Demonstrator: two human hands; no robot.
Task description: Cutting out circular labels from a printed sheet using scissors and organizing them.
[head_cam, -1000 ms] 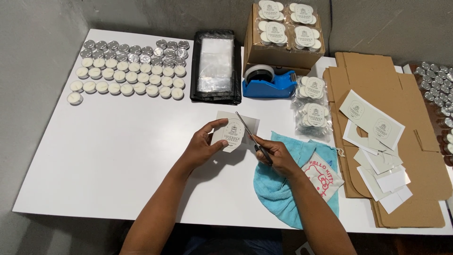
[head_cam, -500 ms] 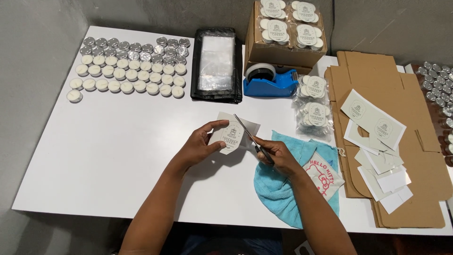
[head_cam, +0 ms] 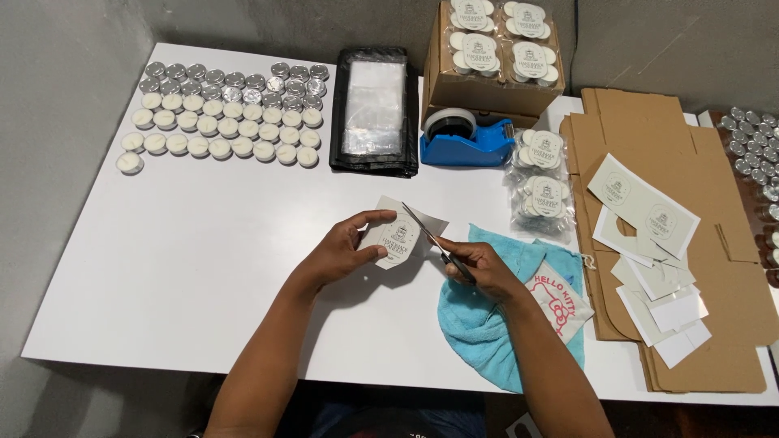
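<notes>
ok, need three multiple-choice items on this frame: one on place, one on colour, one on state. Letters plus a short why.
1. Where is the tape dispenser?
A. between the black bag stack and the packed candle bags
B. on the blue cloth
C. left of the tealights

2. What colour is the cloth under the right hand?
A. red
B. light blue
C. black

3. What are the scissors doing?
A. lying on the table
B. blades open against the label that the left hand holds
C. stored in the cardboard box

Answers: 1 A, it sits right of the black stack; 2 B, the cloth shows light blue; 3 B, the blades meet the label's edge.
</notes>
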